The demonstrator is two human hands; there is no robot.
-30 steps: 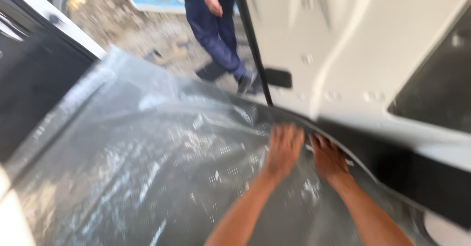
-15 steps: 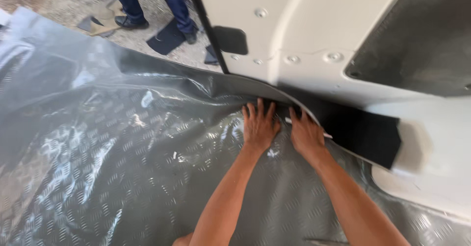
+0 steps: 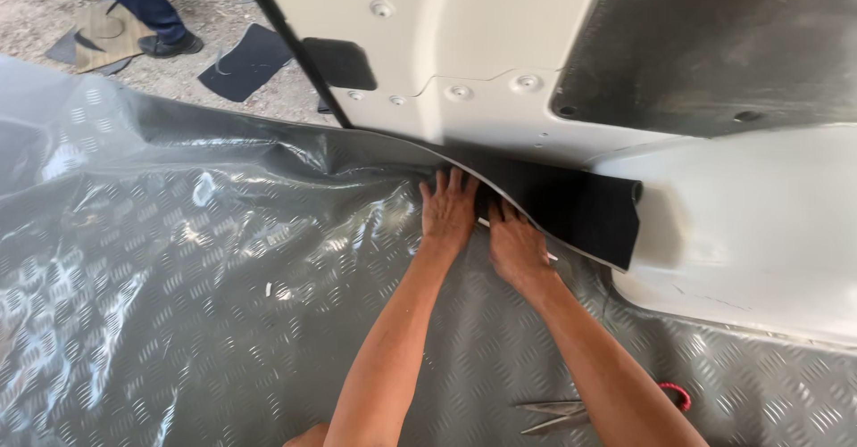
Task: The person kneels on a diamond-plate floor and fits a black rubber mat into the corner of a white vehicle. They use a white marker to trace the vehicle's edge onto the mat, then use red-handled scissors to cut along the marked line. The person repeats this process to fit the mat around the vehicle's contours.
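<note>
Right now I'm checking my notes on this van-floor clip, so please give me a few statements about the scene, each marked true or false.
1. Both hands press flat on the grey patterned floor sheet. True: the left hand and right hand lie side by side at its folded-up edge.
2. The right hand holds the scissors. False: the scissors lie on the sheet near the right forearm, untouched.
3. The sheet's underside shows black where it curls up against the white panel. True.
4. Nobody else is in view. False: another person's legs stand on the ground outside, top left.
</note>
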